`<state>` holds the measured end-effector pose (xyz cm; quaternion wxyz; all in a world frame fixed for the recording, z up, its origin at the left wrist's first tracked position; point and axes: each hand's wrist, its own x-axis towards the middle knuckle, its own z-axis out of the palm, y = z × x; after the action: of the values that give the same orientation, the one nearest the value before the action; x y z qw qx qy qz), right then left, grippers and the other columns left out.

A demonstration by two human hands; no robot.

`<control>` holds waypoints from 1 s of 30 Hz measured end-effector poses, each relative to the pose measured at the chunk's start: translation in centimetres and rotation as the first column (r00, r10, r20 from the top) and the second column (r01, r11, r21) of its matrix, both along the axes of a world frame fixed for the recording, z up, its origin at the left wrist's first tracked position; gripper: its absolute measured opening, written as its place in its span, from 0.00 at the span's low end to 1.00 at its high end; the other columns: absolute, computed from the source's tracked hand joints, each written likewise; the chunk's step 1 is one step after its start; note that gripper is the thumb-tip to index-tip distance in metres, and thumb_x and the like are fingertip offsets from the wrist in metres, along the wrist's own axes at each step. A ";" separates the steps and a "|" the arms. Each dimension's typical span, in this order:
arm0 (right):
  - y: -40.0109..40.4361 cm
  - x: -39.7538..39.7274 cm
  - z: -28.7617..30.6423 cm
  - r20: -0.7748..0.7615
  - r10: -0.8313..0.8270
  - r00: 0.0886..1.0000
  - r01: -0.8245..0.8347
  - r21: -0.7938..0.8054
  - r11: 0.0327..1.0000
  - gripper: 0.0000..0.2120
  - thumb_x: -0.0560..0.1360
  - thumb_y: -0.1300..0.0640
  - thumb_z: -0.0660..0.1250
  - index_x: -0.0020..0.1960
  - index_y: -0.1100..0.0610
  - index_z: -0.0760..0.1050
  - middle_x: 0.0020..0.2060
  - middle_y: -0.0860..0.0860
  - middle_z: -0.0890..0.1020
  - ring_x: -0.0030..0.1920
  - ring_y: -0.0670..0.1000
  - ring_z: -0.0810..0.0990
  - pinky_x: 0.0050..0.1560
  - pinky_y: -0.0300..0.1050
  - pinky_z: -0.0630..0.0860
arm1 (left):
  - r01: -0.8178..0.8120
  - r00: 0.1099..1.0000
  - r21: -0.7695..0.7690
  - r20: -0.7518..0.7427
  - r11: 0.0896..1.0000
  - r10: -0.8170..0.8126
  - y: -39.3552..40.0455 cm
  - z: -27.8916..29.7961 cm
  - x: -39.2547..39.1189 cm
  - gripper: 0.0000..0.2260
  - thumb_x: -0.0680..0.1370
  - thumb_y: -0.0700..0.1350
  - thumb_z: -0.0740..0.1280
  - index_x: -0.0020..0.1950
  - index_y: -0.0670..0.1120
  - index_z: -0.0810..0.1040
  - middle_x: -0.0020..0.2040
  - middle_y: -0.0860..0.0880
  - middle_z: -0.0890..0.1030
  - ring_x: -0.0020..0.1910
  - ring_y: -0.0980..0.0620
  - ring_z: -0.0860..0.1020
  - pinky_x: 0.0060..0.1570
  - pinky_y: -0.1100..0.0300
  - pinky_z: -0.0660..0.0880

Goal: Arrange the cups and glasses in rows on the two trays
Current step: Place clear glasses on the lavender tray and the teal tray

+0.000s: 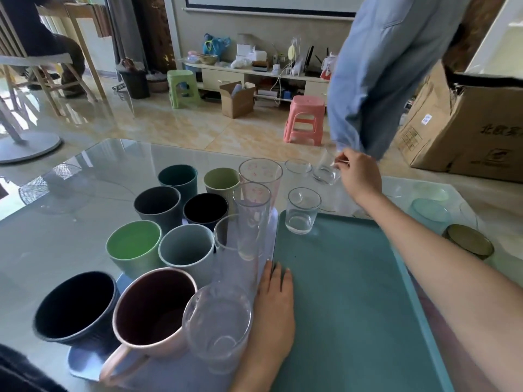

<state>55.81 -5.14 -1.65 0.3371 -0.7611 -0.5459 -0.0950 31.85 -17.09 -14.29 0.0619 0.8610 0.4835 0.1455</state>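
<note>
A pale blue tray on the left carries rows of coloured cups, among them a pink mug and a green cup, plus tall clear glasses. The teal tray to its right holds one short clear glass at its far left corner. My left hand rests flat, fingers straight, on the teal tray's left edge. My right hand pinches a small clear glass, tilted, beyond the teal tray. Another short glass stands on the table near it.
The glass table also holds a light blue cup, an olive glass and faint clear glasses right of the teal tray. A person in blue stands beyond the table's far right, by a cardboard box. Pink and green stools stand on the floor.
</note>
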 end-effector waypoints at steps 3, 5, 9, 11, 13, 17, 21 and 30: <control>-4.0 -0.1 1.8 0.049 0.038 0.998 -0.039 0.026 0.999 0.04 0.74 0.61 0.67 0.47 0.60 0.78 0.45 0.57 0.84 0.46 0.59 0.80 0.42 0.45 0.71 | 0.006 1.000 -0.016 -0.015 1.000 -0.007 0.0 0.1 0.0 0.30 0.62 0.33 0.47 0.53 0.42 0.82 0.54 0.44 0.83 0.58 0.44 0.80 0.51 0.53 0.79; -7.4 -0.8 2.6 0.080 0.050 0.996 -0.050 0.000 0.999 0.04 0.73 0.60 0.68 0.48 0.59 0.78 0.45 0.56 0.84 0.46 0.58 0.80 0.42 0.44 0.72 | 0.015 1.000 -0.025 -0.005 1.000 -0.016 -0.3 0.5 -0.2 0.26 0.61 0.34 0.54 0.53 0.41 0.82 0.53 0.44 0.83 0.57 0.44 0.80 0.52 0.54 0.79; -13.5 -2.9 1.7 0.067 0.082 0.994 -0.077 -0.080 0.994 0.04 0.73 0.59 0.69 0.48 0.57 0.78 0.43 0.55 0.84 0.43 0.59 0.80 0.41 0.45 0.71 | -0.004 0.997 -0.068 0.072 0.998 0.009 -0.8 0.7 -0.6 0.30 0.56 0.28 0.61 0.57 0.39 0.79 0.58 0.39 0.80 0.61 0.40 0.77 0.58 0.53 0.74; -15.2 -4.3 0.3 0.032 0.113 0.993 -0.109 -0.111 0.988 0.04 0.73 0.59 0.69 0.47 0.55 0.78 0.42 0.52 0.84 0.42 0.56 0.81 0.40 0.43 0.71 | 0.024 0.995 -0.127 0.102 0.992 -0.011 -1.3 1.1 -1.1 0.33 0.63 0.24 0.58 0.68 0.37 0.70 0.71 0.36 0.67 0.72 0.38 0.65 0.70 0.54 0.58; -15.9 -6.2 -1.2 -0.027 0.151 0.988 -0.153 -0.139 0.978 0.04 0.73 0.60 0.69 0.47 0.55 0.78 0.42 0.49 0.84 0.43 0.50 0.80 0.41 0.40 0.69 | 0.047 0.994 -0.158 0.107 0.986 -0.030 -2.2 1.5 -1.6 0.33 0.69 0.24 0.53 0.74 0.39 0.59 0.76 0.38 0.54 0.76 0.42 0.52 0.71 0.60 0.44; -15.0 -9.6 -3.2 -0.080 0.229 0.970 -0.241 -0.190 0.952 0.03 0.73 0.61 0.68 0.47 0.58 0.78 0.44 0.51 0.84 0.47 0.54 0.81 0.46 0.48 0.75 | -0.004 0.975 -0.092 0.219 0.996 0.024 -2.5 0.1 -1.9 0.33 0.56 0.22 0.65 0.61 0.35 0.76 0.63 0.33 0.75 0.61 0.36 0.76 0.59 0.51 0.72; -13.7 -11.3 -4.1 -0.052 0.228 0.972 -0.233 -0.269 0.935 0.05 0.75 0.60 0.65 0.49 0.58 0.78 0.47 0.51 0.83 0.49 0.55 0.79 0.43 0.46 0.70 | 0.014 0.978 -0.052 0.207 0.999 -0.003 -2.4 0.3 -1.9 0.32 0.54 0.24 0.65 0.58 0.35 0.78 0.59 0.35 0.79 0.57 0.39 0.80 0.53 0.53 0.76; -13.3 -11.6 -3.7 -0.049 0.243 0.969 -0.245 -0.341 0.908 0.12 0.76 0.50 0.64 0.57 0.52 0.77 0.56 0.48 0.81 0.53 0.53 0.79 0.45 0.44 0.71 | 0.035 0.987 -0.071 0.161 0.997 -0.023 -2.5 0.1 -1.8 0.31 0.53 0.27 0.72 0.57 0.37 0.80 0.58 0.38 0.80 0.57 0.43 0.80 0.56 0.60 0.74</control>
<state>44.20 -18.47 -5.40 0.2096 -0.7343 -0.6439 0.0466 30.02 -19.61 -14.19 0.1345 0.8506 0.4692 0.1954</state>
